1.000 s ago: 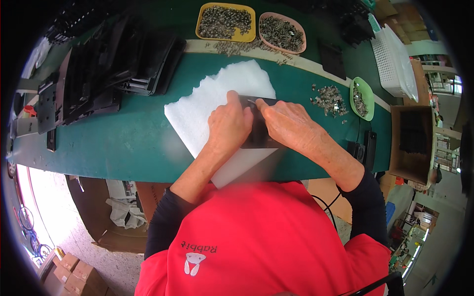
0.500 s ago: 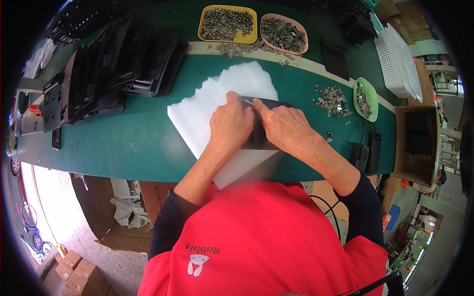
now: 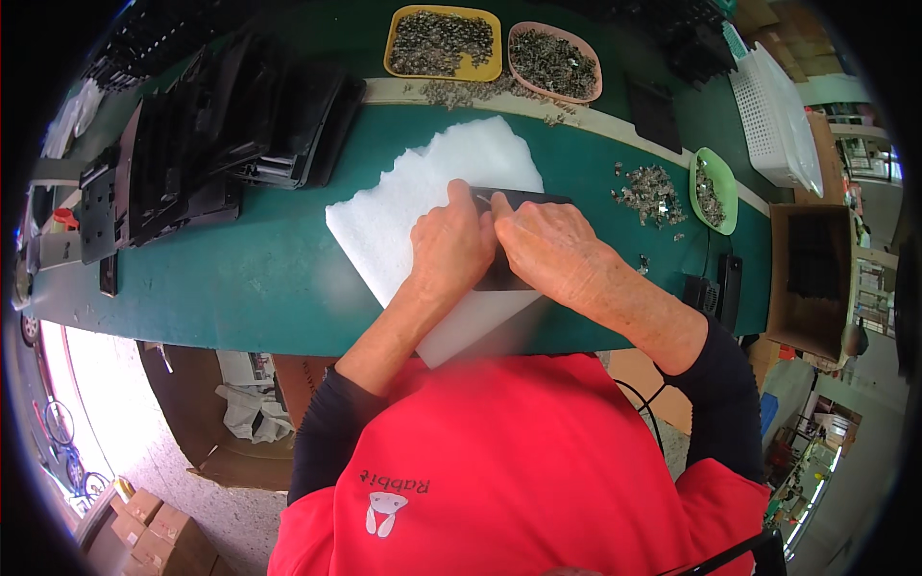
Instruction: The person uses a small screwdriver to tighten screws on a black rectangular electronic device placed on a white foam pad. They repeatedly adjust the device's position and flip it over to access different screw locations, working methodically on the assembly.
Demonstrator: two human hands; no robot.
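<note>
A dark flat panel (image 3: pixel 500 276) lies on a sheet of white foam (image 3: pixel 379 228) by the middle of the counter's (image 3: pixel 254 288) near edge, straight in front of the person. The foam reaches out from under it toward the left and the far side, and one corner points to the near edge; it seems to be there to cushion the panel and spare its face.

The left hand (image 3: pixel 449 242) rests on the panel with its fingers gathered near the far side, probably to steady it. The right hand (image 3: pixel 552 245) comes in from the other side, index finger stretched to meet the left fingertips, as though pressing at one small spot, where a thin pale piece (image 3: pixel 483 198) shows. Both hands are curled, the grip narrow; whether either pinches anything between the fingers I cannot tell, since the knuckles cover it.

Small metal parts sit around the work, likely to be within easy reach: a loose heap of shiny clips (image 3: pixel 651 197) toward the counter's right end, beside a green bowl (image 3: pixel 728 197) of similar pieces, and a yellow tray (image 3: pixel 473 70) and a pink tray (image 3: pixel 598 84) beyond the pale strip (image 3: pixel 615 132). Black panels (image 3: pixel 206 144) lean together at the left end, apart from the foam, perhaps to leave room for the arms.
</note>
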